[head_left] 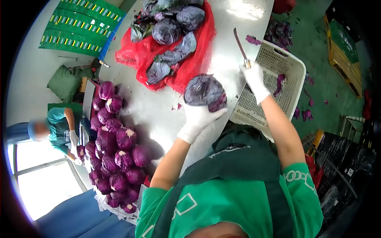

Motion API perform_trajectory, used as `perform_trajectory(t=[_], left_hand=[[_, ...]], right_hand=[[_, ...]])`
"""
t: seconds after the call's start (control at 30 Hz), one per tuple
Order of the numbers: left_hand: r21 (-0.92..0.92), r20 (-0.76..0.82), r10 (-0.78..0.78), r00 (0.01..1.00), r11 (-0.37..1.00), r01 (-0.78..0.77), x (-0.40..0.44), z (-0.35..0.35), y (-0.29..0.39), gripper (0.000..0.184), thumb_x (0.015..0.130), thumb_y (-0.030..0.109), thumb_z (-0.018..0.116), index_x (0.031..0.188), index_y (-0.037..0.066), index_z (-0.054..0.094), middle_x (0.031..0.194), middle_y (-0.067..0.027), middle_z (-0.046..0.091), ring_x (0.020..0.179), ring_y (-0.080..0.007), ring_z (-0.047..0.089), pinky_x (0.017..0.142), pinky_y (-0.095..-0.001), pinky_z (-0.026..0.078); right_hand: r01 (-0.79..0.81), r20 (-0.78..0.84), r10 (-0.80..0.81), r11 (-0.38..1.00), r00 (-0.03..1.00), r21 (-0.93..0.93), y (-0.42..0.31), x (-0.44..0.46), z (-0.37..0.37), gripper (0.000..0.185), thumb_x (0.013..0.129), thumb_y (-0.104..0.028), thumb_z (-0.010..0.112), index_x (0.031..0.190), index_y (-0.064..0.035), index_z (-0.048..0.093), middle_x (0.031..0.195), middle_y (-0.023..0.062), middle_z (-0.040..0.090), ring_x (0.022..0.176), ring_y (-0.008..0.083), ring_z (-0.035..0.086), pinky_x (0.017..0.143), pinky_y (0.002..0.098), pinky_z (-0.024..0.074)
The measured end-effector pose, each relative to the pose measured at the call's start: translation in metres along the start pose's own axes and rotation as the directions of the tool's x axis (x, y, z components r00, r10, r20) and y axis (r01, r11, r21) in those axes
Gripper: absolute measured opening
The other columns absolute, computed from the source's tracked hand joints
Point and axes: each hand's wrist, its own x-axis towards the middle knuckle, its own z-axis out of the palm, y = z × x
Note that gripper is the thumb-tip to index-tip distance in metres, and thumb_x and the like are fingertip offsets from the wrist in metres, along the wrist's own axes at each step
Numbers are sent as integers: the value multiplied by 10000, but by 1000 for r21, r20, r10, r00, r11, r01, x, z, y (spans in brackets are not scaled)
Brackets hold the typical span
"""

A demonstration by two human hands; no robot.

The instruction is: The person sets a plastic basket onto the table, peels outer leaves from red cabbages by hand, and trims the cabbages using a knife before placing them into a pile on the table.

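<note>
A dark red cabbage (201, 92), with its dull outer leaves still on, rests in my left hand (198, 118), the white-gloved fingers wrapped round its near side. My right hand (254, 79), also in a white glove, grips the handle of a knife (239, 44) whose narrow blade points away from me, over the table's right side. Beyond the held cabbage, a red mesh sack (133, 53) lies spread on the metal table (222, 51), with several unpeeled cabbages (166, 31) and loose leaves on it.
Peeled purple cabbages (119, 146) are heaped along the table's left side. A pale perforated crate (295, 67) holding leaf scraps stands below my right hand. More scraps (307, 115) lie on the green floor. Another person (59, 127) stands at the far left.
</note>
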Motion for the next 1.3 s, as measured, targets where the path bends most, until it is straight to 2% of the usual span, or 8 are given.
perform_trajectory(t=[0.13,0.2,0.5,0.53,0.67,0.8,1.07,1.3], left_hand=[[-46,20,35,999,998,-34,5,7,-11,799,665,476,797,1320,96,540,1315,-166,533,1231,-355,487,1050,-485,342],[-115,70,-19,997,993,27,11,8,-3,815,642,502,785,1328,140,533,1321,-139,524,1224,-339,478,1009,-507,334],[-21,80,12,997,1000,-11,4,-8,1,755,693,455,802,1296,69,559,1296,-163,555,1206,-346,515,1052,-457,381],[-55,70,20,997,998,-16,6,-12,1,748,689,448,809,1287,68,566,1287,-161,563,1201,-342,520,1045,-456,391],[-204,121,-61,991,975,85,11,-1,-3,727,683,435,792,1292,105,569,1356,-132,519,1269,-349,458,1082,-510,308],[-126,300,-186,936,964,232,6,6,-4,795,640,427,806,1312,98,537,1353,-129,517,1248,-345,479,1014,-506,344],[122,97,-110,989,988,98,1,-4,-2,945,609,489,816,1397,112,455,1277,-240,440,1182,-440,388,985,-538,353],[86,80,-105,991,991,98,-6,-14,-4,927,664,420,827,1420,60,431,1268,-247,429,1187,-431,400,1007,-509,396]], right_hand=[[127,174,-179,953,968,275,-69,-54,-11,514,775,-466,727,1069,-55,631,975,116,669,893,272,650,792,357,512],[537,51,-535,834,843,-125,-102,-73,-11,646,764,-513,719,1214,-71,581,1142,125,603,1047,296,586,850,381,512],[236,42,-234,926,971,-295,-54,-35,-11,232,859,-266,642,948,-61,581,795,166,660,752,339,657,666,436,522],[108,187,-63,963,980,-245,-54,-38,-16,340,830,-361,689,998,-75,613,878,156,676,823,317,671,730,412,527],[636,124,-624,752,772,-176,-101,-78,0,887,661,-605,755,1335,-88,503,1264,171,557,1179,310,521,947,425,488],[542,321,-462,808,827,-233,-124,-81,11,785,718,-528,730,1329,-105,479,1156,114,606,1119,277,529,905,379,503],[392,-38,-423,867,905,-308,-93,-45,15,314,853,-368,676,948,-81,590,844,143,628,809,344,641,673,459,527],[-147,7,149,982,989,-115,6,-11,28,291,846,-333,649,1008,-93,631,928,174,691,898,368,663,799,441,508]])
